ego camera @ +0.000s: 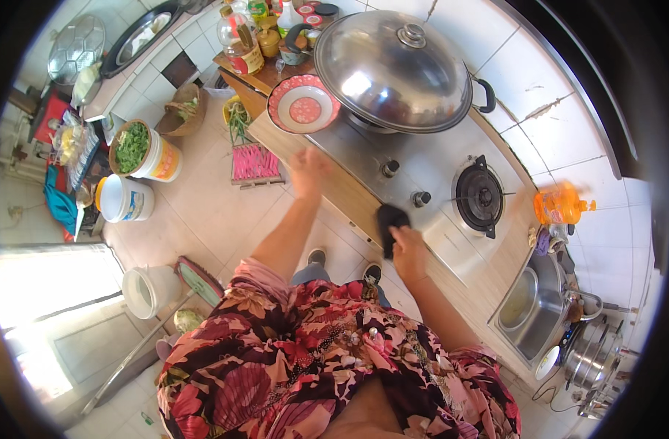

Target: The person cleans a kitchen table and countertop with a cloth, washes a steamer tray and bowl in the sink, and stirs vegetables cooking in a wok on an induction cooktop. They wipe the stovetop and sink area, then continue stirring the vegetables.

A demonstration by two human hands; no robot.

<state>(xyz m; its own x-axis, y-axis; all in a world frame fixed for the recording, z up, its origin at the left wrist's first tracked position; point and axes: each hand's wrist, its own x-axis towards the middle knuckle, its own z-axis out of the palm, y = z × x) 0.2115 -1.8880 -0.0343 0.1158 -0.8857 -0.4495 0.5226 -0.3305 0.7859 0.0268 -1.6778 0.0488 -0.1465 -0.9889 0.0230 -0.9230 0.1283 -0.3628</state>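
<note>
My right hand (410, 253) grips a dark cloth or pad (392, 225) at the front edge of the wooden counter, below the two knobs of the steel gas hob (422, 164). Just left of the hob, my left hand (310, 167) is blurred above the counter's edge, its fingers partly curled; nothing shows in it. Beyond that hand lies a red-and-white patterned plate (304, 104). A large wok with a domed steel lid (394, 71) sits on the far burner. The near burner (479, 195) holds no pan.
An orange bottle (559, 203) stands by the wall near the steel sink (537, 324). Bottles and jars (268, 41) crowd the counter's far end. On the floor are a pink slatted rack (255, 163), white buckets (128, 198) and a mop (200, 280).
</note>
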